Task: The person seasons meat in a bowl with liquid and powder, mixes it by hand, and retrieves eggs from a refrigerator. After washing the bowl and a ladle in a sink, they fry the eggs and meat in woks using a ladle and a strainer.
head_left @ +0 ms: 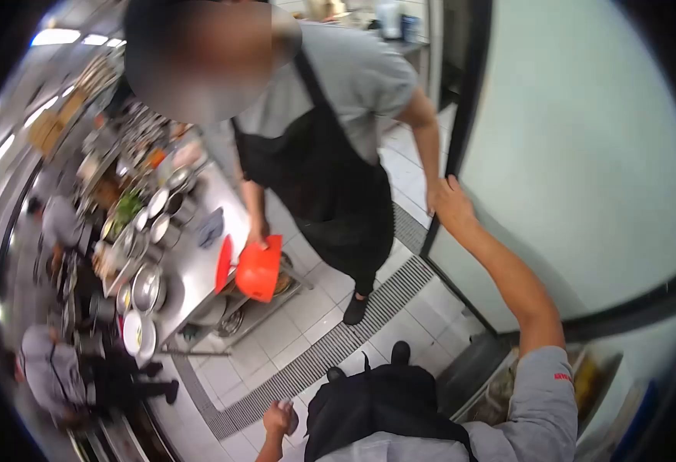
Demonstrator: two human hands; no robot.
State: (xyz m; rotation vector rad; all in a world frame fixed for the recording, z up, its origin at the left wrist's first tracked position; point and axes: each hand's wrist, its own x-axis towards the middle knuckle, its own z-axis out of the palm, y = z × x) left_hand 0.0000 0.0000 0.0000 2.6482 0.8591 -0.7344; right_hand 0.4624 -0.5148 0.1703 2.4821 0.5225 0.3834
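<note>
The person's right hand [452, 202] reaches up with fingers closed on the edge of the tall pale refrigerator door [577, 154], its dark frame beside the palm. The left hand [280, 420] hangs low over the white tiled floor [307, 316], curled into a fist around something small, perhaps a light object; the view is too blurred to name it. A small red mark on the grey sleeve [542, 400] is unreadable. Facing them, a co-worker in a black apron [330, 185] holds an orange plastic container [259, 271] beside the steel counter [191, 269].
</note>
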